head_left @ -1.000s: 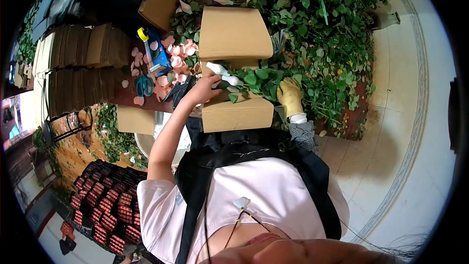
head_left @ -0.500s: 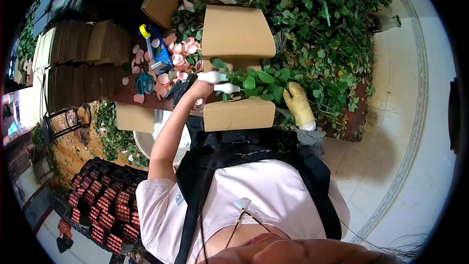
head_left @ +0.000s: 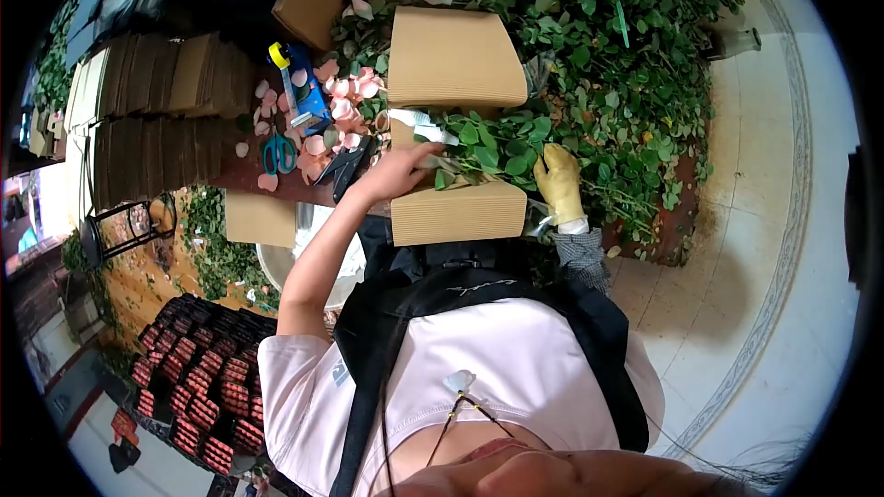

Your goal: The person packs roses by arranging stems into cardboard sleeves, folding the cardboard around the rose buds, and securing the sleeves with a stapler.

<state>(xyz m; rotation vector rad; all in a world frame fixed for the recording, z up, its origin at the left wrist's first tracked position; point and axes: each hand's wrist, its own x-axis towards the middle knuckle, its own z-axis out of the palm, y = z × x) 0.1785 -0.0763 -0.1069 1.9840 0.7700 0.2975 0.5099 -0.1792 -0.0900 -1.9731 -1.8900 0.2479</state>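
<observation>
Leafy rose stems (head_left: 493,143) lie across a corrugated cardboard wrap (head_left: 458,216), between its near and far flaps. Two flower heads in white sleeves (head_left: 433,133) point left at the wrap's middle. My bare left hand (head_left: 403,173) rests by these heads, palm down, fingers stretched over the near side of the bunch; its fingertips are partly hidden. At the bunch's right end my right hand (head_left: 559,186), in a yellow glove, has its fingers closed around the stems. Leaves hide part of its grip.
Scattered pink petals (head_left: 345,110), a blue tape dispenser (head_left: 308,97), teal scissors (head_left: 279,155) and a black tool (head_left: 350,168) lie left. Cardboard stacks (head_left: 152,120) stand farther left. A heap of leafy stems (head_left: 626,83) covers the right side. A bottle (head_left: 735,42) is at far right.
My left hand has come off the white-sleeved heads and moved right and down beside them. The heads now lie farther up on the wrap. My gloved hand stays near the stems.
</observation>
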